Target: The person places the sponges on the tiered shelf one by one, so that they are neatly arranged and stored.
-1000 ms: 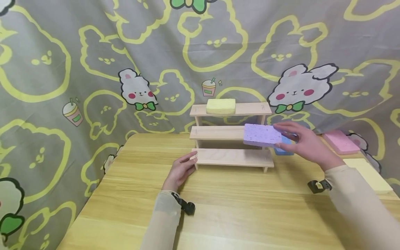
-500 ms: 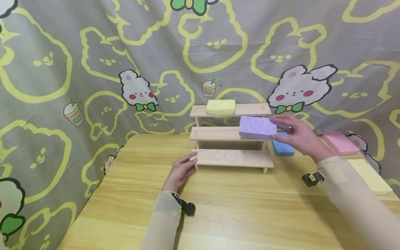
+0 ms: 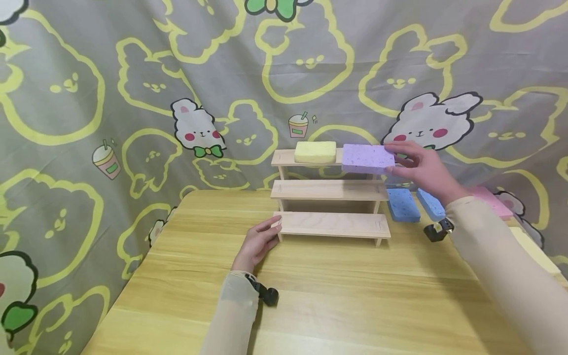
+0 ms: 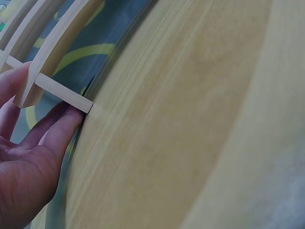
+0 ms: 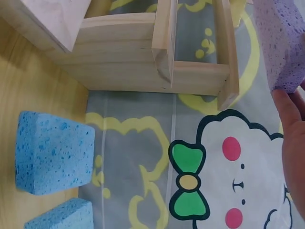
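Note:
A three-tier wooden shelf stands on the table, seen in all three views. My left hand grips the left end of its lowest tier; in the left wrist view, fingers lie above and below the board beside the leg. With thumb and fingers my right hand pinches the right end of a purple sponge. That sponge is in front of and over the right part of the top tier, and the right wrist view shows it raised apart from the wood. A pale yellow sponge lies on the top tier, just left of it.
Two blue sponges, the nearer-to-shelf blue sponge and another blue sponge, lie right of the shelf. A pink sponge and a yellow block are partly hidden by the right arm. A patterned curtain hangs behind the table.
My right hand has carried the purple sponge up and slightly left, from in front of the middle tier to the top tier. The left hand stays in place.

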{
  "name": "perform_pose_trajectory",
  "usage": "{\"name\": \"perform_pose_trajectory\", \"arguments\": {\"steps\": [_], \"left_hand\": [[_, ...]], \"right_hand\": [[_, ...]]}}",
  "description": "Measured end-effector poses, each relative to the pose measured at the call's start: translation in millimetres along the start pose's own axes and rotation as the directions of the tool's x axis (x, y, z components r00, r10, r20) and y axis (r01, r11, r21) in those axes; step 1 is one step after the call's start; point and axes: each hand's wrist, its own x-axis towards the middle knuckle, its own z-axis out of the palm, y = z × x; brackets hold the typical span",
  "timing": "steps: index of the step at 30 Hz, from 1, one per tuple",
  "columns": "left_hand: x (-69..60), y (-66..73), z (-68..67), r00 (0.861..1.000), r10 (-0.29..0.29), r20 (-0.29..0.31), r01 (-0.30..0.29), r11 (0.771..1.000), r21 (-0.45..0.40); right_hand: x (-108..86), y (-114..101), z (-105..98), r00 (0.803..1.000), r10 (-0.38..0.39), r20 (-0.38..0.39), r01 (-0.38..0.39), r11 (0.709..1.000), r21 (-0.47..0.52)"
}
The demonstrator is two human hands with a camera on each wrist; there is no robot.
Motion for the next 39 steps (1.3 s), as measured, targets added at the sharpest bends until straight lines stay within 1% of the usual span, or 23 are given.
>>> {"name": "perform_pose_trajectory", "arguments": {"steps": [4,10,15,20,24,29,34,36,39], "left_hand": [[0.0,-0.5,-0.6,1.000,-0.002,-0.003,0.002,1.000,-0.011],[-0.8,0.2,-1.6,1.000,-0.002,-0.014,0.002,1.000,-0.009],[-3.1,-0.2,-2.9,1.000,0.002,-0.023,-0.002,1.000,-0.008],[-3.2,-1.9,-3.3,1.000,-0.008,-0.010,0.008,1.000,-0.018],[-1.0,-1.0,-1.5,1.000,0.006,0.014,-0.005,1.000,-0.004],[-0.3,0.7,0.2,1.000,0.009,0.001,-0.009,1.000,-0.005],[-0.1,0.0,0.0,1.000,0.006,-0.007,-0.006,1.000,-0.008],[-0.2,-0.3,0.1,1.000,0.001,-0.007,-0.001,1.000,-0.013],[-0.3,-0.2,0.3,1.000,0.005,0.001,-0.005,1.000,-0.004]], "right_hand": [[9.7,2.7,0.8,1.000,0.023,-0.019,-0.023,1.000,-0.002],[24.6,7.5,5.2,0.999,-0.010,-0.034,0.010,1.000,0.005],[32.8,12.5,11.7,1.000,-0.003,-0.030,0.004,1.000,0.021],[37.6,18.4,12.4,0.999,0.019,-0.031,-0.020,0.999,-0.029],[40.5,20.2,7.7,0.999,0.043,-0.029,-0.045,0.996,-0.077],[46.3,20.9,4.5,0.998,0.066,-0.020,-0.067,0.993,-0.099],[50.0,23.6,4.8,0.997,0.083,-0.002,-0.083,0.994,-0.074],[48.3,24.5,4.7,0.996,0.088,0.003,-0.088,0.995,-0.045],[42.2,25.1,3.2,0.996,0.091,-0.025,-0.091,0.996,-0.006]]}}
